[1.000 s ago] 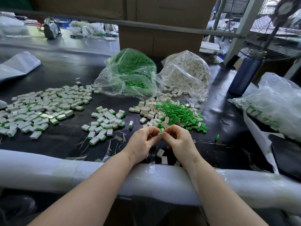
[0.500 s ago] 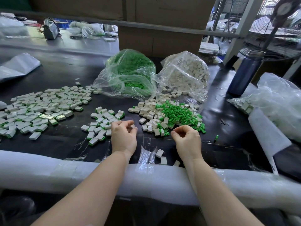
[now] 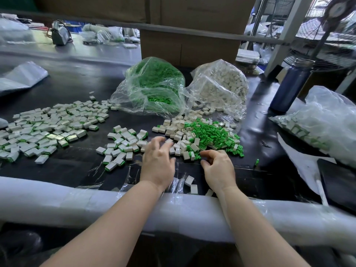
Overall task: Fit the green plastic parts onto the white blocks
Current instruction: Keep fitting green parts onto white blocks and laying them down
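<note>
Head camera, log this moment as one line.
left hand: open, reaching to white blocks | right hand: curled beside green parts

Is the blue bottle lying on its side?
No, the blue bottle stands upright on the black table, right of the bag of white blocks.

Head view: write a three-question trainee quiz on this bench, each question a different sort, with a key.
1. True or false: the blue bottle stands upright.
2. The left hand reaches toward: A) the bag of green parts; B) the loose white blocks; C) the bottle.
3. Fill in: beside the green bag lies a clear bag of ____ blocks.

Key: 1 true; 2 B; 3 white.
</note>
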A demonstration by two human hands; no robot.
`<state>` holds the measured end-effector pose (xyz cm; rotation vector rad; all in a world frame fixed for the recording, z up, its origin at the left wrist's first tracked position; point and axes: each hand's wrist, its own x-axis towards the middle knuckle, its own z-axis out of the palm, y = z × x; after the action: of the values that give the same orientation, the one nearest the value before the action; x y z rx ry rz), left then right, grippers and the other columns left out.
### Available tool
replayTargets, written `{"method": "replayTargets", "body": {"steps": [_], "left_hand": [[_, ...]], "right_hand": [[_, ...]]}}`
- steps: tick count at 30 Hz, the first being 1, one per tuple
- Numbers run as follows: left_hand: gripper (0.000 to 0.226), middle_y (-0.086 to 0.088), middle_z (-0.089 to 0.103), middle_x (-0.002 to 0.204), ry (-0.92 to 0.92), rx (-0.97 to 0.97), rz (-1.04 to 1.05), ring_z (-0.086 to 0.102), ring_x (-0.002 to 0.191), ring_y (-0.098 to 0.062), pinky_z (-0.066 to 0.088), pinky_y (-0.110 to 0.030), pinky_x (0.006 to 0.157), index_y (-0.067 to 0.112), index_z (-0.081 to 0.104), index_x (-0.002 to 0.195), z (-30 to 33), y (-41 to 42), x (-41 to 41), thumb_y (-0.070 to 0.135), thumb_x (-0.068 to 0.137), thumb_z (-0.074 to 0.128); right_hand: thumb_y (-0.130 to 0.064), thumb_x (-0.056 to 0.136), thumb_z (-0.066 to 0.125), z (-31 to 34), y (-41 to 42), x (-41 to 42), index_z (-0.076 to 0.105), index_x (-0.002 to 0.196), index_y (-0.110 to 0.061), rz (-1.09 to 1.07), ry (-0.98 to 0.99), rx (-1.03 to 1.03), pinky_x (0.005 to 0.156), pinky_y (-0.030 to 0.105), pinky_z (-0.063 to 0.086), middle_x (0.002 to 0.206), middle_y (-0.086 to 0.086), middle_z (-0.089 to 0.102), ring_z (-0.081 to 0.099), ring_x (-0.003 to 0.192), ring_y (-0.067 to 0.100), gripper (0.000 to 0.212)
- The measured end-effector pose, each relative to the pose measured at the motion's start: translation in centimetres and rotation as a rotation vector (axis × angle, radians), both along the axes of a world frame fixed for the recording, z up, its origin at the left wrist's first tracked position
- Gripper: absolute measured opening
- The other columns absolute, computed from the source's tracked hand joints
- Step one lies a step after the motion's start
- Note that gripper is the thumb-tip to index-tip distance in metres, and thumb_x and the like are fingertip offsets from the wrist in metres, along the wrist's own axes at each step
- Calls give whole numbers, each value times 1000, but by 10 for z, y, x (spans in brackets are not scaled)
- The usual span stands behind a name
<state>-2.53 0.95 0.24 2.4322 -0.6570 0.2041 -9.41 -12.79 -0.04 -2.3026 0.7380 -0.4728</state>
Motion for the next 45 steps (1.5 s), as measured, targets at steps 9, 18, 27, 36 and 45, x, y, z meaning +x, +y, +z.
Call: {"method": "replayTargets", "body": {"steps": [9, 18, 27, 36, 45], "left_hand": [[36, 15, 48, 134, -101, 141, -292, 30, 129, -9, 13, -24, 100, 35, 49, 131, -4, -5, -3, 36, 95, 45], [35, 6, 54, 121, -81, 121, -280, 39, 116, -15, 27, -27, 98, 27, 56, 126, -1, -6, -4, 37, 93, 48], [19, 4, 56, 109, -13, 62, -304, 43, 105, -16, 32, -26, 93, 20, 62, 105, -1, -6, -4, 31, 89, 58], [2, 5, 64, 82, 364, -347, -317, 59, 77, -8, 45, -11, 73, 21, 62, 89, 4, 0, -2, 22, 87, 63], [26, 3, 61, 77, 352, -391, -289, 56, 70, -11, 50, -18, 71, 30, 55, 78, 2, 2, -1, 9, 80, 70]], "right_hand": [[-25, 89, 60, 4, 5, -1, 68, 110, -23, 37, 52, -103, 97, 33, 37, 113, -1, 55, 45, 113, 20, 23], [-26, 86, 64, 4, 7, -2, 70, 102, -19, 18, 49, -104, 92, 33, 40, 108, -1, 58, 49, 108, 21, 18], [-15, 82, 67, 5, 7, -3, 64, 84, -18, 27, -72, -4, 82, 31, 44, 84, -7, 58, 56, 89, 18, 5], [-8, 82, 68, 5, 5, -4, 70, 82, -18, 85, -275, 180, 78, 28, 51, 79, -3, 68, 62, 78, 14, 10], [-7, 80, 71, 3, 4, -5, 66, 78, -23, 117, -315, 272, 77, 29, 54, 76, -5, 68, 64, 75, 13, 17]]}}
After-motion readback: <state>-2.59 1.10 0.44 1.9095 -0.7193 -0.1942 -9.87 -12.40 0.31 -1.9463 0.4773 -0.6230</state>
